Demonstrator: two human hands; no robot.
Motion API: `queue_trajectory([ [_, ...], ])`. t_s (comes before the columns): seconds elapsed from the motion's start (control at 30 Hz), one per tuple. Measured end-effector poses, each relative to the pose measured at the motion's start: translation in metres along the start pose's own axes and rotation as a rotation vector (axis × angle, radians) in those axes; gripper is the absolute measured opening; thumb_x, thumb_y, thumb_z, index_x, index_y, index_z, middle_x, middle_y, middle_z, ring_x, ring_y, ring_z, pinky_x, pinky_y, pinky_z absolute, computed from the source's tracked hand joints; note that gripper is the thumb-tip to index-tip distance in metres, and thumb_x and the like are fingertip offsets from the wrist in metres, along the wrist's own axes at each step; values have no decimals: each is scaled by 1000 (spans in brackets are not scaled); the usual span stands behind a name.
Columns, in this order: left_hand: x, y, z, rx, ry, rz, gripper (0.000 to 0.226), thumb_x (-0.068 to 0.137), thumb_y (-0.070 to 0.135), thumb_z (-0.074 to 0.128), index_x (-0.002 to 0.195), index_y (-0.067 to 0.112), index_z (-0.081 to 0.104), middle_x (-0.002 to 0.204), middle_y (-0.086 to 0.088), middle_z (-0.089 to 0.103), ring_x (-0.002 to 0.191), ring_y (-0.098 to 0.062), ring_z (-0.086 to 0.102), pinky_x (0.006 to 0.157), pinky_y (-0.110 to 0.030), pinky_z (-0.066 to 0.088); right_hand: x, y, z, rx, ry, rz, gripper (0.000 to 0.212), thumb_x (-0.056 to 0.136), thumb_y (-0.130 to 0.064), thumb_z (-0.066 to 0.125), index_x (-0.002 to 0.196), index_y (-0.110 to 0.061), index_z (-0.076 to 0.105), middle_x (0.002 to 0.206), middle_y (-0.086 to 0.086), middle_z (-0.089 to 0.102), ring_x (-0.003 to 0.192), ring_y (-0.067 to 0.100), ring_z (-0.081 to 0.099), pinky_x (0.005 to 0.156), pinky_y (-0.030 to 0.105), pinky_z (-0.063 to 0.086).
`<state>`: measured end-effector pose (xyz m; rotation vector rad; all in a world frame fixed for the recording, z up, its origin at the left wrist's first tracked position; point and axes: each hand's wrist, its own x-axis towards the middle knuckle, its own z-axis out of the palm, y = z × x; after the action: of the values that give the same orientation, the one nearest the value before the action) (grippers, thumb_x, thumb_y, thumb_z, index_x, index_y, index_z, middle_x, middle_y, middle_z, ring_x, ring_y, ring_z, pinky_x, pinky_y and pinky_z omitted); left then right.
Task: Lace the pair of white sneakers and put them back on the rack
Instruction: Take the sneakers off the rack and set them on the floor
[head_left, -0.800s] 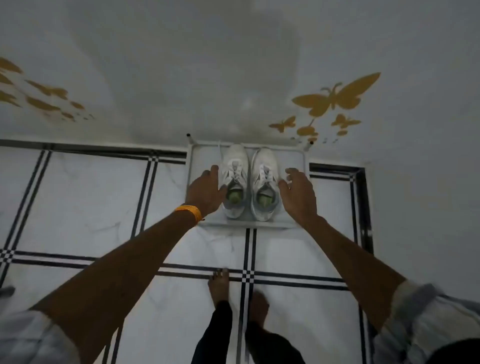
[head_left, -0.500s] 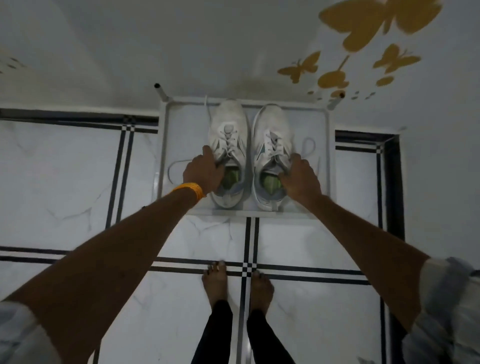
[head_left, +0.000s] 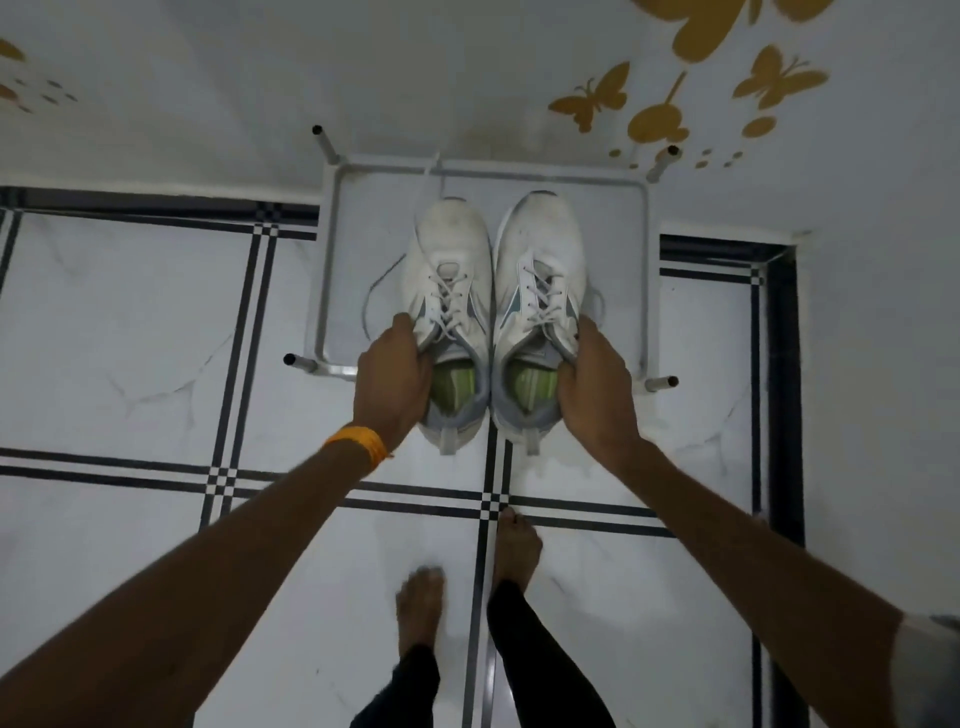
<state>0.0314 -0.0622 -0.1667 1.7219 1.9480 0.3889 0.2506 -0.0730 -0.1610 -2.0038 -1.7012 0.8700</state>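
White sneakers, two: left sneaker clasped in left hand, right sneaker in right hand.

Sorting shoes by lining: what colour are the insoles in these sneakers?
Light green insoles, faintly striped, seen in the head view.

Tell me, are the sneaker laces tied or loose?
Loose: the left sneaker's lace trails in an open loop over the rack.

Single head-worn wide-angle camera looks steeply down and forward from standing height, near enough that both forearms fill the lower frame, taking in the rack against the wall and the tiled floor.
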Motion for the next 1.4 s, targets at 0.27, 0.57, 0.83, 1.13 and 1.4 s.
queue_trajectory([
  [0.27,-148,-32,4,-131,-3,44,17,95,17,48,109,9,51,100,-11,67,85,-29,64,75,-34,50,-159,16,21,53,7,72,49,98,-18,48,145,-15,36,129,7,59,116,22,59,98,32,48],
  [0.57,-261,-150,117,-189,-157,-16,38,96,39,47,122,11,51,111,-9,68,97,-25,67,87,-40,58,-271,106,140,54,-113,200,50,99,-17,49,147,-10,35,143,8,52,131,23,51,105,24,39],
  [0.83,-228,-234,260,-51,-169,46,28,96,23,49,116,3,52,108,-21,67,93,-41,66,82,-48,55,-244,223,265,-21,-143,111,51,95,-6,49,144,-2,37,138,15,54,127,30,51,101,22,32],
  [1.13,-190,-280,355,-69,-28,133,17,93,13,48,103,-1,50,91,-21,63,77,-36,58,64,-33,36,-190,302,331,-15,-90,13,33,91,1,48,123,-4,51,110,10,63,102,27,60,81,21,37],
  [1.4,-147,-277,321,-161,-438,-49,57,82,67,53,107,16,51,92,-6,66,81,-26,66,67,-39,56,-164,274,288,-656,-224,114,101,78,-78,46,150,-14,18,142,17,44,115,36,58,86,40,47],
])
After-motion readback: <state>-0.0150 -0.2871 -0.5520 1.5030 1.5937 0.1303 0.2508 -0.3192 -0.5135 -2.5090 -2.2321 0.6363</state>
